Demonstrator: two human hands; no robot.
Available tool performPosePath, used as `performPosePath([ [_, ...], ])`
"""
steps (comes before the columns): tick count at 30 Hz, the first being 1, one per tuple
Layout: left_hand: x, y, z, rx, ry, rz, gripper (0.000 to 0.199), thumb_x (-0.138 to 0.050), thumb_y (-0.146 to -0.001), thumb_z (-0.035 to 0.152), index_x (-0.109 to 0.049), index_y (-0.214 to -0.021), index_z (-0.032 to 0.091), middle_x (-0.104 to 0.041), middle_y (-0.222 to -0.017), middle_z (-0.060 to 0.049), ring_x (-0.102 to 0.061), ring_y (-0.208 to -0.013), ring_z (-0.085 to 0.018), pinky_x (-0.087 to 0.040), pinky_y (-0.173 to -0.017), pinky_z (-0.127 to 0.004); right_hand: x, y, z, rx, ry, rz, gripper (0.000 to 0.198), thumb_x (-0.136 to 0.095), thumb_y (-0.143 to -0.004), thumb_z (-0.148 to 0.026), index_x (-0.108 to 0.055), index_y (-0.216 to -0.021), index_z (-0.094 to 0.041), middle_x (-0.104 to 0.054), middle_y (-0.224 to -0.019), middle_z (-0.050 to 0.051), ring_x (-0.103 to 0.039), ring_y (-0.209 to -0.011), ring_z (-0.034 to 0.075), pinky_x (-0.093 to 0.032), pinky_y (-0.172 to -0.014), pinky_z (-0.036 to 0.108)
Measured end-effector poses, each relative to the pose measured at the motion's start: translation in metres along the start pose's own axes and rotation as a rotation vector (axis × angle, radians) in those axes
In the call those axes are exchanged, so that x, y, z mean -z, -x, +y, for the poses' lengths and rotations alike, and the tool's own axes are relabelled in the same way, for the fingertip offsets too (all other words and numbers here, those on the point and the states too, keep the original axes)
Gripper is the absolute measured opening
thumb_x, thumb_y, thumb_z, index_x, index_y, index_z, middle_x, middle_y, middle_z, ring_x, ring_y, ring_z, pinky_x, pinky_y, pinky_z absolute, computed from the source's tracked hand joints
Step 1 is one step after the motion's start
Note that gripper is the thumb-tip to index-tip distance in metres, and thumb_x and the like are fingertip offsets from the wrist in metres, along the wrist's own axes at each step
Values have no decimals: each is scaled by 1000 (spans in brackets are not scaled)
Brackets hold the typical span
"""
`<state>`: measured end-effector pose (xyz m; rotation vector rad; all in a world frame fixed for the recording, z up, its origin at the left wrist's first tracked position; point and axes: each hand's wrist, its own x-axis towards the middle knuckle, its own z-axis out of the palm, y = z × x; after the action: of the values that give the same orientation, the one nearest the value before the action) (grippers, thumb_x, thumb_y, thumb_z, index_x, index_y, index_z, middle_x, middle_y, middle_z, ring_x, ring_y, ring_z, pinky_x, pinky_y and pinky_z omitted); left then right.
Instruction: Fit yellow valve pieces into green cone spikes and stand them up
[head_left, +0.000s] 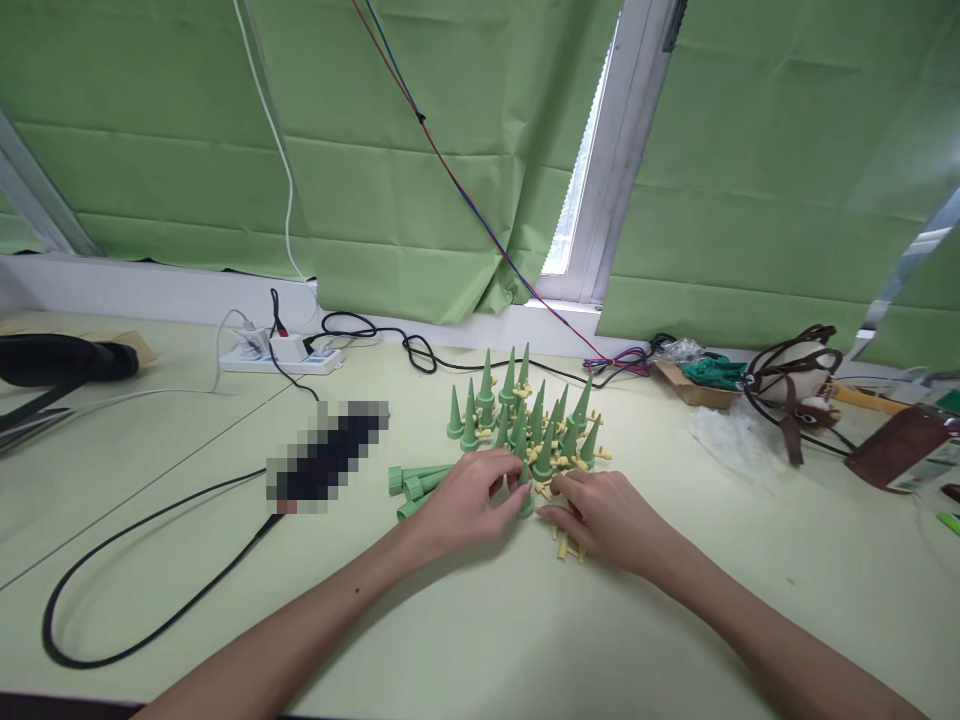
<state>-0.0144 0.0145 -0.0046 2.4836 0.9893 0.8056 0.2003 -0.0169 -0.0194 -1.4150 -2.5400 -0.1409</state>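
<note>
My left hand [480, 497] is closed, its thumb and fingers around a green plastic spike [526, 503] that stands point up on the table. Beside it, my right hand [606, 517] has its fingers curled and thumb drawn in low over small yellow valve-like pieces [562, 547]. Whether a piece sits between those fingertips is hidden. Just beyond both hands, several more green cone-shaped spikes [538, 415] stand upright in a cluster, with yellow pieces at their sides. Several green tubes with ribbed ends [414, 486] lie to the left of my left hand.
A pixelated dark object [330, 455] with a black cable lies left. Behind it is a white power strip [281, 358]. At the right are a cardboard box [694, 385], a clear plastic bag [739, 440] and a dark red bottle [904, 448]. Green curtains [420, 180] hang behind the table.
</note>
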Motion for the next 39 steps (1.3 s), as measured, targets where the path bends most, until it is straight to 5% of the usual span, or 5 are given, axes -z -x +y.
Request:
performPosePath([
  [15,0,0,-2,3,81,-17,35,-38,-101,30,-35,-68,18,-40,-67,3,-36,-61,-12,-29,-59,-27,-1,-2,-8,-73,-19,-130,22,-53,-101,-37,-57,-89,-19,-73,-81,5,-68,-72,25,-28,-54,30],
  [31,1,0,1,51,-16,-67,32,-48,-97,39,-46,-73,18,-49,-68,2,-41,-59,-13,-29,-54,-25,-10,-1,-5,-81,-206,40,16,-49,-101,-27,-45,-85,-22,-65,-74,0,-61,-61,18,-33,-54,26],
  [39,2,0,0,42,-32,-91,28,-45,-97,32,-44,-72,19,-48,-71,1,-43,-62,-14,-31,-56,-26,-12,-2,-4,-39,-380,287,18,-50,-98,-26,-46,-81,-21,-52,-62,-4,-47,-53,13,-34,-52,24],
])
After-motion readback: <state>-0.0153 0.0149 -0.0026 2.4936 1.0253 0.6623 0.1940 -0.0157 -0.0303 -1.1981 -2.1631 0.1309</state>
